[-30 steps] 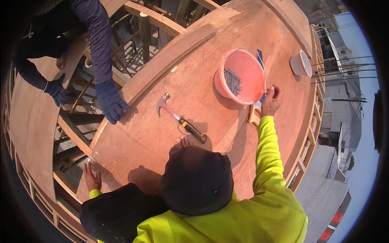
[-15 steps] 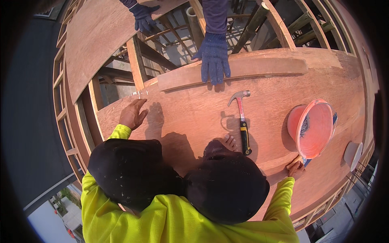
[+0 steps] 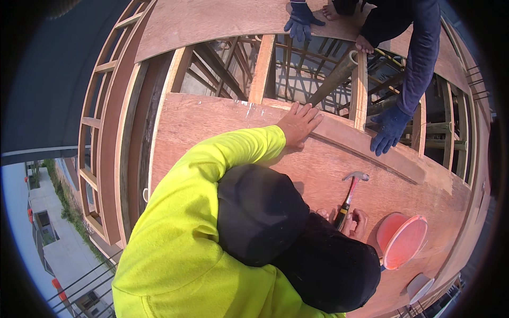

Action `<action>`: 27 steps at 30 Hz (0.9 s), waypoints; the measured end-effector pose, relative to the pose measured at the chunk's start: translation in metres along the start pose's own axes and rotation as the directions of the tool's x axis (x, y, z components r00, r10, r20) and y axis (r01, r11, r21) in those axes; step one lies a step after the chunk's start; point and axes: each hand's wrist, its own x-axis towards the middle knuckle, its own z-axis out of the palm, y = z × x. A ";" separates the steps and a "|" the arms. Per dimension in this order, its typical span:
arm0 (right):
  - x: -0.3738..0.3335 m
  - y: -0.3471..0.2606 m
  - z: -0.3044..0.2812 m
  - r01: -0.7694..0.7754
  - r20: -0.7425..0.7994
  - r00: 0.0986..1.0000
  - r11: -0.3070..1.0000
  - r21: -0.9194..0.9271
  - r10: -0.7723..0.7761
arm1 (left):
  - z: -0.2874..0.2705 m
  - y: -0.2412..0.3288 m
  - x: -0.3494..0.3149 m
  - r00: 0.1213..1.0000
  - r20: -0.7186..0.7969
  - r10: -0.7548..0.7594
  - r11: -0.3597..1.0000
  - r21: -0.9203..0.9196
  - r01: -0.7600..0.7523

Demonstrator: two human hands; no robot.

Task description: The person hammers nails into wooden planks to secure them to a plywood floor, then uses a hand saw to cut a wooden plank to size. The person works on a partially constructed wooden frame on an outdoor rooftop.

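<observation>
My left hand [image 3: 300, 125], in a yellow sleeve, lies with fingers stretched out at the near-left end of a long narrow wooden board [image 3: 366, 140]. The board lies along the edge of a reddish plywood sheet [image 3: 222, 119]. My right hand [image 3: 357, 224] has its fingers curled at the handle of a claw hammer [image 3: 347, 201]; its forearm is hidden behind my dark-clad knee. The hammer's head lies toward the board. A co-worker's blue-gloved hand [image 3: 391, 130] rests at the board's far side.
A pink bucket [image 3: 405, 243] stands right of my right hand, and a pale container [image 3: 420, 288] lies beyond. The co-worker's other gloved hand [image 3: 302, 21] is on the far plywood [image 3: 212, 21]. Between the sheets are open gaps crossed by wooden beams [image 3: 262, 69], with poles below.
My left hand has moved right onto the board's end. My right hand has left the handle by the bucket and come to the hammer. The view has turned, and more of the co-worker shows.
</observation>
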 end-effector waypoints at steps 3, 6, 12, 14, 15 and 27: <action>0.078 -0.031 0.036 0.107 0.156 0.983 0.993 -0.057 -0.097 | 0.039 -0.036 -0.001 0.981 -0.183 0.060 0.998 -0.013 -0.064; 0.132 -0.032 0.036 0.037 0.204 0.979 0.978 -0.207 0.006 | 0.023 -0.042 -0.022 0.981 -0.179 0.071 0.993 -0.082 -0.087; 0.179 -0.034 0.067 0.396 0.561 0.826 0.759 -0.516 -0.050 | 0.015 -0.156 -0.145 0.998 0.026 -0.063 0.991 -0.114 0.065; 0.179 -0.035 0.093 0.443 0.673 0.734 0.684 -0.580 0.095 | 0.019 -0.201 -0.190 0.981 0.113 -0.155 0.978 -0.125 0.169; 0.178 -0.039 0.108 0.489 0.709 0.699 0.661 -0.569 0.092 | 0.012 -0.216 -0.209 0.956 0.194 -0.218 0.960 -0.133 0.246; 0.254 -0.068 0.191 0.357 0.801 0.555 0.806 -0.473 0.225 | 0.015 -0.198 -0.221 0.909 0.027 -0.416 0.897 -0.156 0.415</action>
